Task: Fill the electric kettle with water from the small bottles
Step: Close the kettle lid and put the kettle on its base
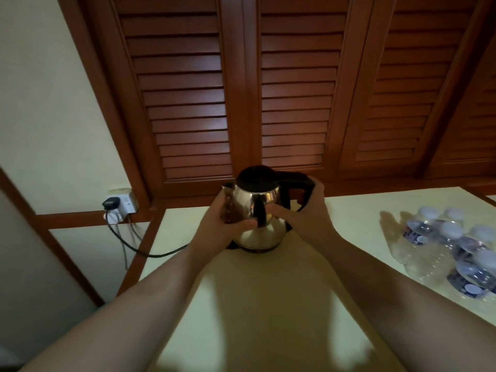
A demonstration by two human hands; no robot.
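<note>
- I have both hands on the kettle [257,210], which stands on its base toward the back edge of the table [268,304], about midway along it.
- My left hand [228,218] wraps the steel body on the spout side, thumb across the front; my right hand [303,213] curls over the black handle, with its thumb on the body.
- The lid [257,178] looks closed, so I judge I am at the very start: no water is in yet and no bottle is open.
- The small bottles [453,248] lie in a cluster near the right edge of the table, well apart from the kettle, caps on.
- Next I need the lid up, probably by the catch near the handle, then a free hand for a bottle.
- The cord [134,245] runs off the left edge to the wall socket [120,205], so I should avoid tugging it.
</note>
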